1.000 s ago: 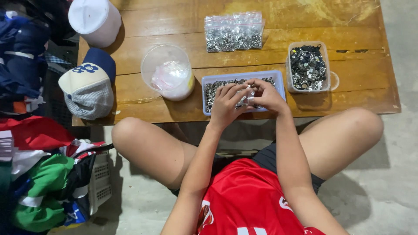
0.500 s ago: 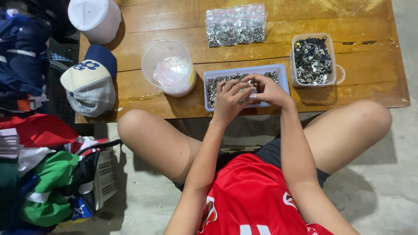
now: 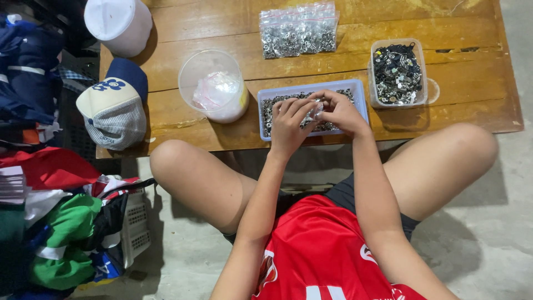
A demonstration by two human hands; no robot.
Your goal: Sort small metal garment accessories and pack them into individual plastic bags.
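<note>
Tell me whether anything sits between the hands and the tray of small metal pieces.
Nothing visible does. The left hand and right hand meet directly over the blue tray, pinching a small clear bag between them.

Single head-mounted view, looking steeply down from close above the wooden table [image 3: 444, 119], the person's knees and lap filling the lower frame.
</note>
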